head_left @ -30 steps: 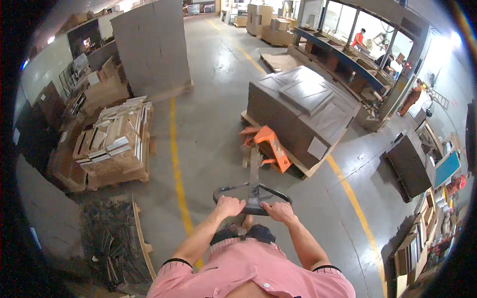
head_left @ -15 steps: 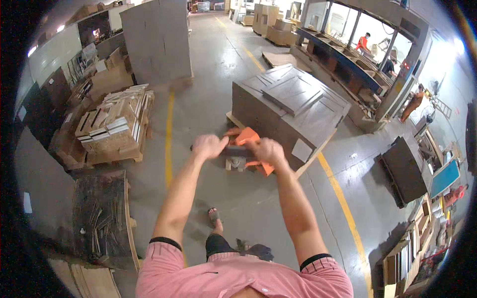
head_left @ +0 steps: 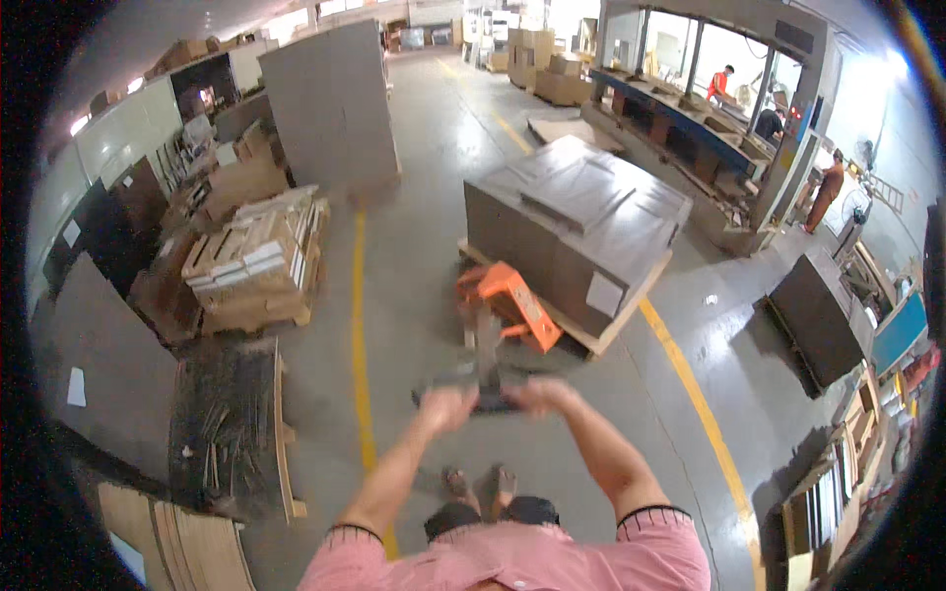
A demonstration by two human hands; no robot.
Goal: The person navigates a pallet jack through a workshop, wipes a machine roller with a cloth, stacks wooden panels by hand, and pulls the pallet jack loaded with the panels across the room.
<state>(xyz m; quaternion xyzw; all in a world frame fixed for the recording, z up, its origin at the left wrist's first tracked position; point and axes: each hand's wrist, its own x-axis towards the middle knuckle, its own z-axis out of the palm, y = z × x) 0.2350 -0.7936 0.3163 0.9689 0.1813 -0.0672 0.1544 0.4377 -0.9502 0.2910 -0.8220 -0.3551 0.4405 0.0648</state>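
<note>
An orange pallet jack [head_left: 522, 305] stands in front of me, its dark handle bar [head_left: 483, 399] tilted down toward my body. My left hand [head_left: 448, 406] is closed around the left part of the bar. On its right part, my right hand [head_left: 542, 394] grips too, somewhat blurred by motion. Behind the jack's orange body sits a wooden pallet [head_left: 606, 335] bearing a large stack of grey-brown panels [head_left: 537, 231] with a white sheet on its side. The jack's forks are hidden by the load.
Yellow floor lines [head_left: 361, 325] run on both sides. To the left stand a pallet of wooden strips [head_left: 251, 271], a tall grey stack [head_left: 330, 108] and a dark board pile [head_left: 227, 433]. A dark panel stack [head_left: 818, 320] is at right. People work near a machine [head_left: 680, 123] at far right.
The handle bar has come down and closer to me, with both hands on it. More of the orange jack body shows. My feet now stand side by side.
</note>
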